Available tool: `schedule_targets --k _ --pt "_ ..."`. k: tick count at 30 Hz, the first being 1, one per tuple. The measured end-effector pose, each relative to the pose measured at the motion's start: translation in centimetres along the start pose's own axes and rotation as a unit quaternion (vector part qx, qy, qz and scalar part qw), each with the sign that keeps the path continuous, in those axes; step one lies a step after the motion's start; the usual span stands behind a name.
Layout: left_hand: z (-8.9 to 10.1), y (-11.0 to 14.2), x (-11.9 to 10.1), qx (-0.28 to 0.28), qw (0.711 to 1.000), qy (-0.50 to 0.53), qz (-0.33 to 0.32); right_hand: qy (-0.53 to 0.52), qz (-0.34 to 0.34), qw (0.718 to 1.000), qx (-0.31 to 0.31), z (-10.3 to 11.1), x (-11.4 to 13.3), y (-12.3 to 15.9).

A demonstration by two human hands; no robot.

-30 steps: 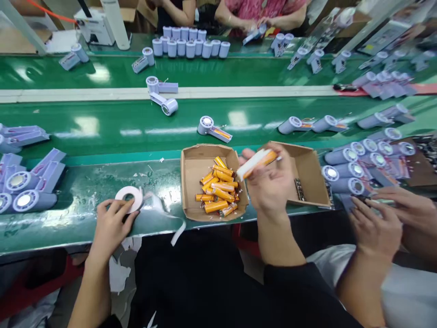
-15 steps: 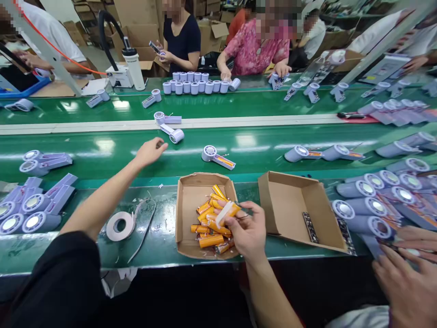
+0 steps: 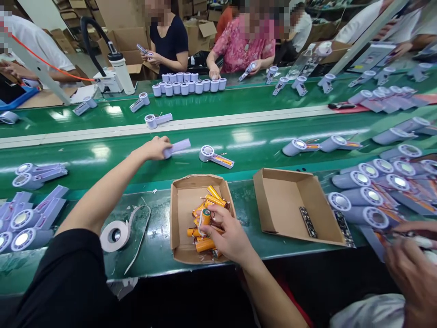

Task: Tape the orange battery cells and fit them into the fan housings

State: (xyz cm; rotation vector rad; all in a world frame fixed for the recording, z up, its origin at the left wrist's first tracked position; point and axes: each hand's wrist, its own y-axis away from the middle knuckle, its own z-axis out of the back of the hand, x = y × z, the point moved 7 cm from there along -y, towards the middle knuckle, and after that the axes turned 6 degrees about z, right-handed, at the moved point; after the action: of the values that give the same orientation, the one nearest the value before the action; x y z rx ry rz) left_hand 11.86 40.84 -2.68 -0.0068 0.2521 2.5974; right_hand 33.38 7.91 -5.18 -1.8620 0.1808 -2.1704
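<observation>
Over the carton [image 3: 175,218], the right hand [image 3: 230,234] side-pinches a likely firm orange battery [image 3: 205,218]. The left hand [image 3: 155,148] grips a probably light fan casing [image 3: 180,146].

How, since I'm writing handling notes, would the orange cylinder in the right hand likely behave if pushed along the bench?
The orange cylinder would probably roll, given its rounded side, though the white strip on it might hamper that. It is likely stiff: it looks straight in the fingers of the right hand.

The head camera looks forward and down from near the table [image 3: 159,237], across the belt [image 3: 257,157] beyond it.
</observation>
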Motion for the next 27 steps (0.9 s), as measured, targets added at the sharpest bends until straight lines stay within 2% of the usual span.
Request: schedule_targets --k 3,6,10,12,15,18,20,23,27 --pt "-1.1 3.6 1.4 0.005 0.992 -0.129 -0.007 0.030 0.012 0.999 0.037 -0.5 0.1 -0.2" --pt "-1.9 4.9 1.8 0.006 0.993 -0.119 0.005 0.062 0.035 0.996 0.055 -0.5 0.4 -0.3" --pt "-1.6 3.5 1.8 0.020 0.996 -0.072 0.051 0.028 0.028 0.997 0.067 -0.1 0.5 -0.3" --pt "-1.0 2.4 2.1 0.039 0.995 -0.064 0.066 -0.005 0.027 0.999 0.031 0.9 0.8 -0.4" --pt "-0.3 1.5 2.3 0.076 0.995 -0.030 0.052 -0.021 0.031 0.998 -0.042 2.6 2.1 -1.7" --pt "0.1 1.4 1.9 0.086 0.996 0.006 0.023 -0.006 0.047 0.996 -0.072 3.4 4.0 -4.8" --pt "0.1 1.4 1.8 0.070 0.997 0.014 0.023 0.008 0.061 0.996 -0.066 3.1 4.8 -8.0" --pt "0.1 1.7 2.0 0.018 0.998 0.042 0.044 0.039 0.065 0.997 -0.025 1.2 4.4 -13.7" --pt "-0.1 2.3 2.8 -0.059 0.990 0.098 0.087 0.141 0.036 0.988 0.045 -2.4 1.9 -20.6"
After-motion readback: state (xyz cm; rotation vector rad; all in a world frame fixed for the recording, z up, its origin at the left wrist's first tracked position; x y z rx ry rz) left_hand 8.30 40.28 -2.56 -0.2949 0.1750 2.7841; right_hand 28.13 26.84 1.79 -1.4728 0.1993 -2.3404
